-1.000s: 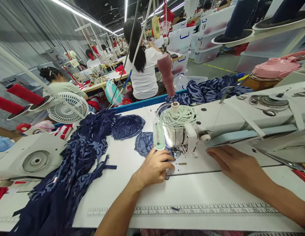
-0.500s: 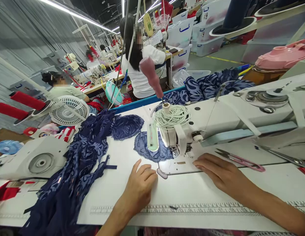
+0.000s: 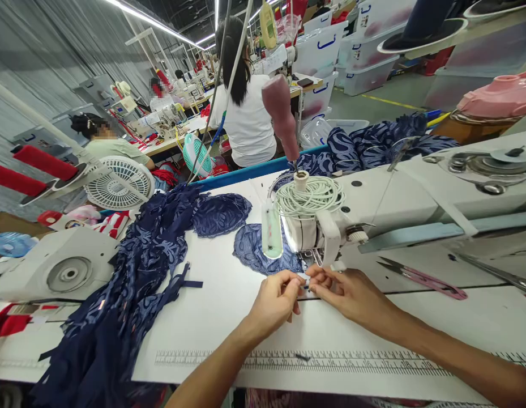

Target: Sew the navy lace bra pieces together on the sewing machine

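Observation:
My left hand [image 3: 277, 300] is closed in a pinch just in front of the sewing machine's [image 3: 305, 229] needle area. Close beside it, fingertips nearly meeting, my right hand [image 3: 350, 289] is also pinched. Whatever lies between the fingers is too small to make out. Behind my left hand, a navy lace cup piece [image 3: 249, 249] lies flat, its right end by the presser foot. A second navy lace cup [image 3: 222, 215] rests farther back. A coil of pale green cord [image 3: 311, 195] sits on top of the machine head.
Pink-handled snips [image 3: 430, 280] and larger scissors [image 3: 494, 273] lie at the right. A heap of navy lace pieces [image 3: 148, 249] hangs over the table's left side. A printed ruler [image 3: 229, 358] runs along the front edge. Co-workers sit beyond, one in a white shirt [image 3: 249, 124].
Both hands have come together in front of the needle: the left moved right and up, the right moved left. Their fingers have closed into pinches. The view has shifted slightly.

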`<move>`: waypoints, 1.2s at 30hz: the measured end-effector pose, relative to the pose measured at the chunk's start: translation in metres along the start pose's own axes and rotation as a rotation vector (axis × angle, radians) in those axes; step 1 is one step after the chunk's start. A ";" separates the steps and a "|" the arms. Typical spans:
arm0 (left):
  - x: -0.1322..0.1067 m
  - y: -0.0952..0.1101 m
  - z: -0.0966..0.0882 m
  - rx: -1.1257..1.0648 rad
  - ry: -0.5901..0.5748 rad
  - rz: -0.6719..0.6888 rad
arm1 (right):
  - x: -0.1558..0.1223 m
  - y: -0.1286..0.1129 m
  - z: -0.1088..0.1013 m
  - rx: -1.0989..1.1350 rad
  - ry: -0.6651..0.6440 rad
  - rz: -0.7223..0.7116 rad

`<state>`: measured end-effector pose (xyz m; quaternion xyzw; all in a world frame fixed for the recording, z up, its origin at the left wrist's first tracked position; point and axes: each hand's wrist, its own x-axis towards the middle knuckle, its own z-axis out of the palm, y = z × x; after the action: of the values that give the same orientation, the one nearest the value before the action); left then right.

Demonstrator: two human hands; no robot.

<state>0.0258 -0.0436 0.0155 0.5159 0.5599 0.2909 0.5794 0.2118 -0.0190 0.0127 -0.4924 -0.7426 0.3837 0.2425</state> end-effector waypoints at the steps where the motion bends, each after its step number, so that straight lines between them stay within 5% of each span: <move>1: 0.001 -0.003 0.000 -0.005 0.002 -0.007 | 0.002 -0.002 -0.001 0.018 -0.009 0.046; 9: 0.004 -0.012 -0.002 -0.035 0.064 -0.034 | 0.009 0.008 0.000 0.238 -0.093 0.118; 13: 0.004 -0.012 -0.002 -0.047 0.067 -0.038 | 0.008 0.013 0.000 0.096 -0.119 0.058; 16: 0.003 -0.009 -0.001 -0.046 0.050 -0.036 | 0.005 0.011 0.001 -0.118 -0.080 -0.158; 21: -0.001 -0.001 -0.002 -0.208 -0.071 -0.088 | -0.002 0.015 0.001 -0.481 0.251 -0.789; 25: -0.004 0.000 -0.006 -0.253 -0.131 -0.129 | -0.004 0.020 -0.002 -0.578 0.327 -0.916; 28: -0.005 0.002 -0.010 -0.110 -0.023 -0.063 | 0.000 0.027 -0.006 -0.673 0.323 -0.831; 32: 0.003 0.012 -0.015 0.346 0.265 0.215 | 0.008 0.035 -0.007 -0.746 0.327 -0.755; 36: 0.019 0.011 -0.010 0.609 0.344 0.374 | 0.012 0.036 -0.003 -0.737 0.298 -0.761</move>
<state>0.0227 -0.0203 0.0211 0.7010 0.6058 0.2943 0.2345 0.2287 0.0005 -0.0147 -0.2907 -0.9111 -0.0905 0.2780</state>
